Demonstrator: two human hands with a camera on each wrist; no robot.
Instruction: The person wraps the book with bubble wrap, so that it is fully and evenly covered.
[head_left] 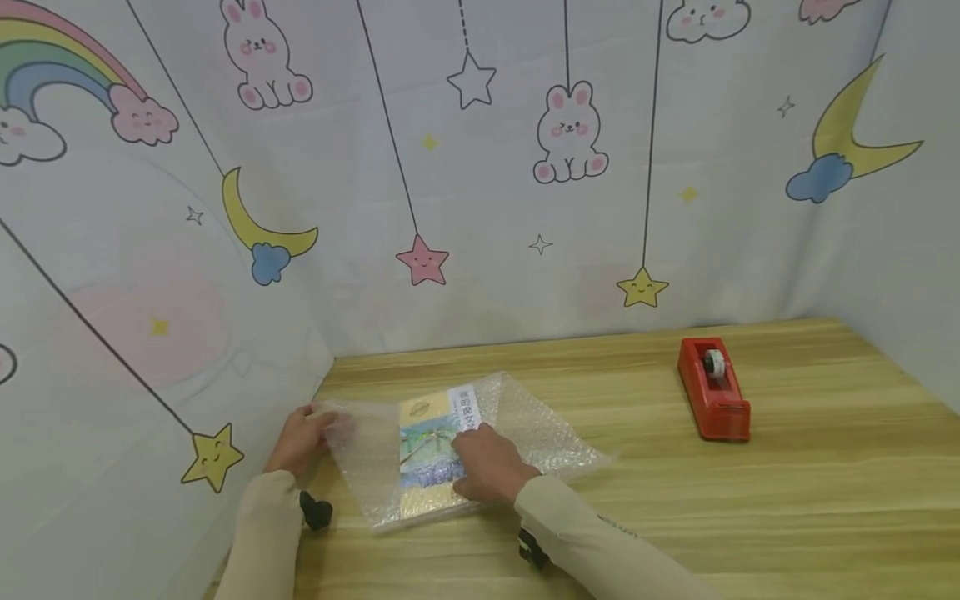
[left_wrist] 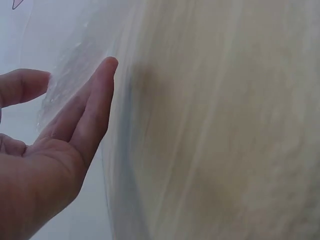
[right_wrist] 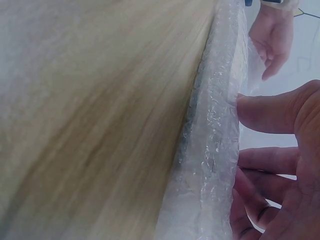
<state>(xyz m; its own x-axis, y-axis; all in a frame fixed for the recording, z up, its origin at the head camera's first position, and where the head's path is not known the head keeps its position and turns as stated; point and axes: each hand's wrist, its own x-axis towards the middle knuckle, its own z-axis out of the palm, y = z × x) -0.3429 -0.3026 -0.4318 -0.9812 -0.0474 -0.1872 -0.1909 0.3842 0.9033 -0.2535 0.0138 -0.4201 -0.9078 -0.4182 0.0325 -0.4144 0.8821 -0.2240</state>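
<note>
A book (head_left: 427, 454) with a colourful cover lies on a sheet of bubble wrap (head_left: 543, 425), part of which seems to cover it. My right hand (head_left: 491, 462) rests on the book's right side, its thumb and fingertips spread and touching the wrapped surface. In the right wrist view, the same fingers (right_wrist: 270, 160) press against the bubble wrap. At the sheet's left edge is my left hand (head_left: 300, 437), partly behind the clear film. The left wrist view shows its fingers (left_wrist: 95, 105) nearly straight along the raised flap, the thumb apart from them.
A red tape dispenser (head_left: 714, 390) with a roll of tape stands at the back right of the wooden table (head_left: 810, 483). Printed cloth (head_left: 495, 192) hangs behind the table and along its sides, close to my left arm.
</note>
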